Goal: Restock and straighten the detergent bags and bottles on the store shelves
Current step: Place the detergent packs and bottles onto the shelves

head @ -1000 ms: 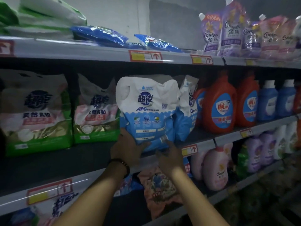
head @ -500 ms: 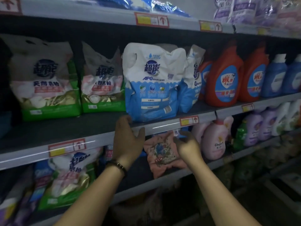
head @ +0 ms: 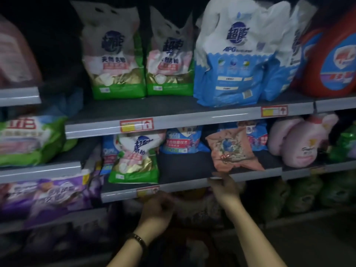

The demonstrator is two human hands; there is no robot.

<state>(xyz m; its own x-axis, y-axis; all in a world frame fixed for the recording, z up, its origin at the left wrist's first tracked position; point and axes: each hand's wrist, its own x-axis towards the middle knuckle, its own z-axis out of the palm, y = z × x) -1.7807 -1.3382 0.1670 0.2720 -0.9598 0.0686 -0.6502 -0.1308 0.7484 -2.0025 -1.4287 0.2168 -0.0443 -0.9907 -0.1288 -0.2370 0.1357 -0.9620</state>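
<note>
In the head view, my hands have dropped from the rim of the upper shelf to the lower shelf. The blue-and-white bag now stands upright and untouched, upper right of the frame, so I judge it finished. My right grip is loosely open, fingertips at the shelf edge just under the crumpled pink bag, centre right, likely my next job. I cannot tell if I touch it. My left grip, lower centre, is curled in with nothing seen in it, though blur hides the fingers. The orange bottle is cut off at the right edge, and the bottom shelves are too dark to read.
</note>
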